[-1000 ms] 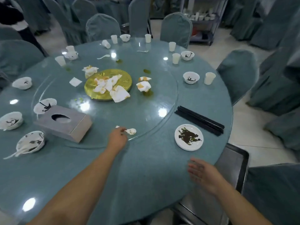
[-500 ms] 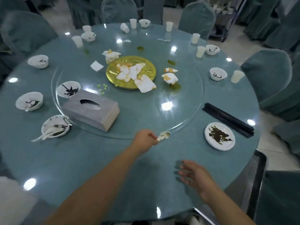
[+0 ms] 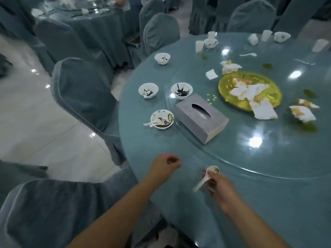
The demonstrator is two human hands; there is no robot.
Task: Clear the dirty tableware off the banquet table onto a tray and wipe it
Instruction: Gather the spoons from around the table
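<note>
My right hand (image 3: 221, 187) is shut on a white ceramic spoon (image 3: 206, 178), its dirty bowl end pointing up and its handle sticking down to the left, just above the near edge of the round teal table (image 3: 268, 203). Left of it, my left hand (image 3: 164, 166) hovers over the table edge with its fingers curled in and nothing in them. A dirty bowl holding spoons (image 3: 162, 119) stands beyond my left hand. Two more stained bowls (image 3: 148, 90) (image 3: 181, 90) stand farther back, and a fourth bowl (image 3: 162, 58) lies beyond them.
A grey tissue box (image 3: 201, 117) sits on the glass turntable (image 3: 250, 153). A yellow plate (image 3: 249, 90) carries crumpled napkins, with more napkins and spills around it. White cups (image 3: 199, 46) line the far rim. Covered chairs (image 3: 84, 93) crowd the left side.
The spoon went from my left hand to my right hand. My view swung left, so the chopsticks, small plate and tray have left the frame.
</note>
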